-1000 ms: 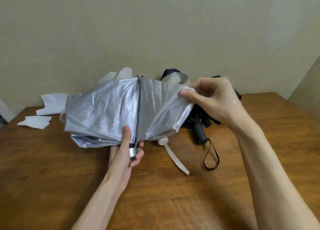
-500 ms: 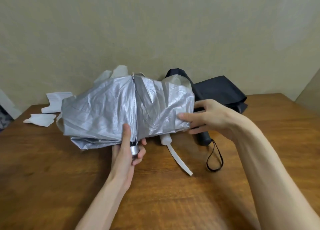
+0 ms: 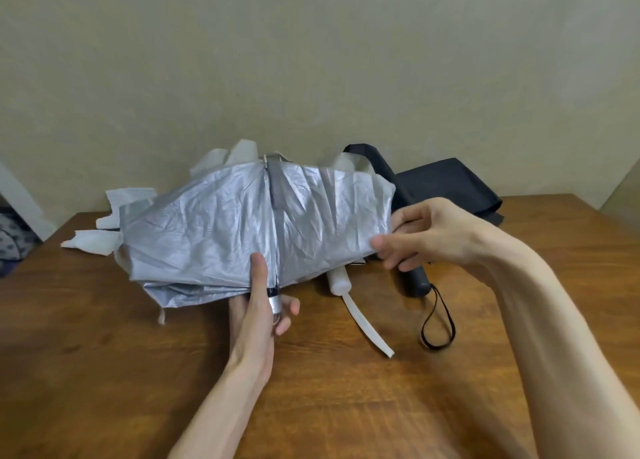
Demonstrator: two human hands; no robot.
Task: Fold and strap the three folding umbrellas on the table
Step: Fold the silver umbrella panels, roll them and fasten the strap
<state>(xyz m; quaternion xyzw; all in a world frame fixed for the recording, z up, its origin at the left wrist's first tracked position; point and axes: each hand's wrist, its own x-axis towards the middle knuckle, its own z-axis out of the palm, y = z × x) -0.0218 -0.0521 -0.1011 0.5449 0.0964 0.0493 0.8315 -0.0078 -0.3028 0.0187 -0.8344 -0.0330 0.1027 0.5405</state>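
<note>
A collapsed silver umbrella [image 3: 221, 230] with loose crinkled canopy is held above the wooden table [image 3: 104, 372]. My left hand [image 3: 259, 306] grips its silver handle end, thumb pressed up along the canopy. My right hand [image 3: 426, 233] pinches the canopy's right edge between thumb and fingers. Behind it lies a white umbrella, of which a white handle [image 3: 338, 280] with a flat white strap [image 3: 367, 327] and pale canopy flaps [image 3: 93, 242] show. A black umbrella [image 3: 446, 185] lies at the back right; its black handle [image 3: 415, 282] and wrist loop [image 3: 438, 327] point toward me.
A beige wall rises straight behind the table's far edge. Patterned cloth [image 3: 14, 240] shows beyond the left edge of the table. Bare wood fills the table's near half.
My right hand has come down from the canopy's upper right corner to its lower right edge, pulling the fabric down. The black umbrella behind is now uncovered. My left hand stays on the handle.
</note>
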